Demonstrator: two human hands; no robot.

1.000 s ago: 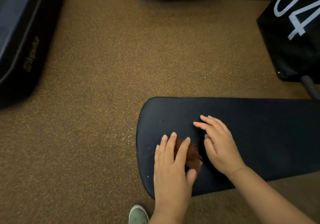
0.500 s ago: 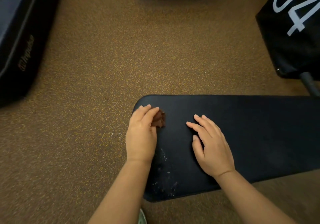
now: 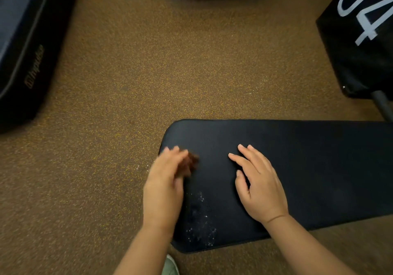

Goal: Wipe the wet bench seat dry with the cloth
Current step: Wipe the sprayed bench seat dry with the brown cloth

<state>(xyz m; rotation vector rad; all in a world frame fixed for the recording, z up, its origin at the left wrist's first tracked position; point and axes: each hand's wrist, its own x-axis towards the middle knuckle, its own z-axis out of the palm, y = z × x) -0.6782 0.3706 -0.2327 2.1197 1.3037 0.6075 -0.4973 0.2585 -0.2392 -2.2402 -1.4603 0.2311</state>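
Observation:
The black padded bench seat [image 3: 308,168] runs from the middle of the view off to the right. Water droplets [image 3: 201,221] speckle its near left corner. My left hand [image 3: 165,181] lies over the seat's left end, blurred by motion, and holds a small bunched brown cloth [image 3: 191,162] against the pad; only the cloth's right edge shows past my fingers. Just to the right, my right hand [image 3: 259,187] rests flat on the seat with fingers spread and nothing in it.
Speckled brown rubber floor [image 3: 170,66] surrounds the bench. A dark padded block [image 3: 25,47] lies at far left, and a black box with white numerals [image 3: 365,36] at upper right. The toe of a pale green shoe [image 3: 170,266] shows at the bottom edge.
My left hand swept the cloth from the seat's near edge up to its far left corner, and now slides back toward me. My right hand has stayed put on the pad.

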